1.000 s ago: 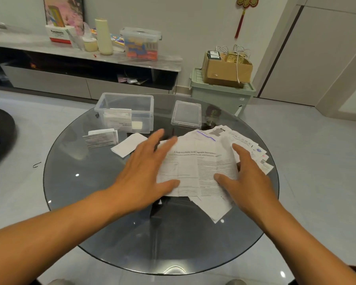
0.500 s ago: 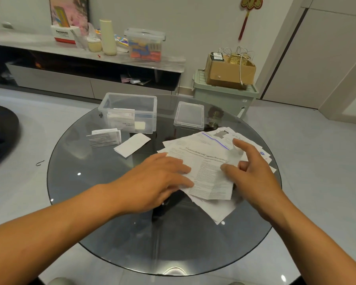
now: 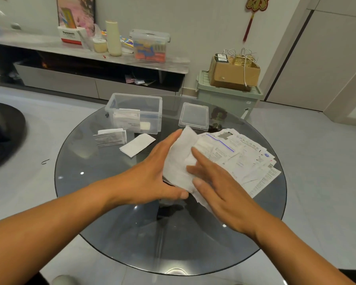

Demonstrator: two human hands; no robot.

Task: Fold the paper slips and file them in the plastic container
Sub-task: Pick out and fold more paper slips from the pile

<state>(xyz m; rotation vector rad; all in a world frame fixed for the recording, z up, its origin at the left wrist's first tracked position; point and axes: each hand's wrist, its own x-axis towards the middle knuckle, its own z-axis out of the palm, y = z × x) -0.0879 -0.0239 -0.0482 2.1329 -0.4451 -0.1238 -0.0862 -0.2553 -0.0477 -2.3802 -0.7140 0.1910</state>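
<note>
A white paper sheet [image 3: 178,161] is turned over on itself above the glass table [image 3: 115,206], blank side up. My left hand [image 3: 150,177] lies along its left edge with straight fingers behind it and the thumb at its lower corner. My right hand [image 3: 220,190] presses straight fingers onto the sheet from the right. A pile of printed paper slips [image 3: 247,159] spreads under and to the right of the sheet. The clear plastic container [image 3: 135,97] stands open at the table's far side with folded slips inside.
The container's clear lid [image 3: 193,115] lies to its right. A folded printed slip [image 3: 110,137] and a blank white slip [image 3: 137,147] lie in front of the container. Beyond the table are a low shelf unit and a green bin [image 3: 228,97] with a cardboard box on it.
My left hand has lifted the printed sheet's left part and turned it over to the right, blank side now up. My right hand moved left onto it.
</note>
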